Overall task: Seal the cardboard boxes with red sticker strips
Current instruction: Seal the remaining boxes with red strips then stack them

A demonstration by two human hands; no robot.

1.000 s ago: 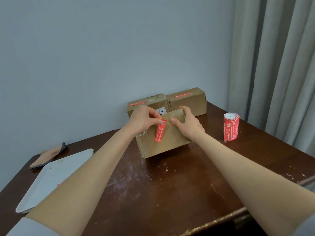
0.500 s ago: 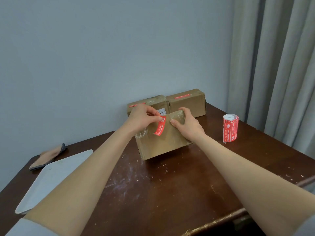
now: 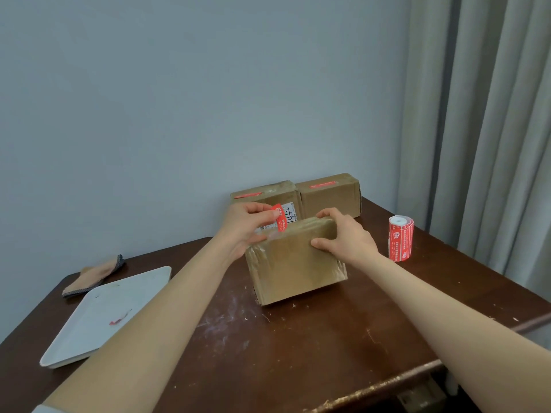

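Frame center: red sticker is pinched by left hand above box; box's top edge is gripped by right hand. Sticker roll is stood at right.

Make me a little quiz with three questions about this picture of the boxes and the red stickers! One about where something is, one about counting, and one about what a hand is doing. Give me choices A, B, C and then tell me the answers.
1. Where does the roll of red stickers stand?
A. On the white tray
B. On the table, right of the near box
C. On top of a back box

2. How many cardboard boxes are on the table?
A. Two
B. Three
C. Five

3. What is the left hand doing?
A. Pinching a red sticker strip
B. Lying flat on the tray
C. Lifting the roll

Answers:
1 B: the roll stands upright on the wood beside the near box.
2 B: two at the wall, one in front.
3 A: the red sticker strip curls from its fingertips above the box, which the right hand steadies.
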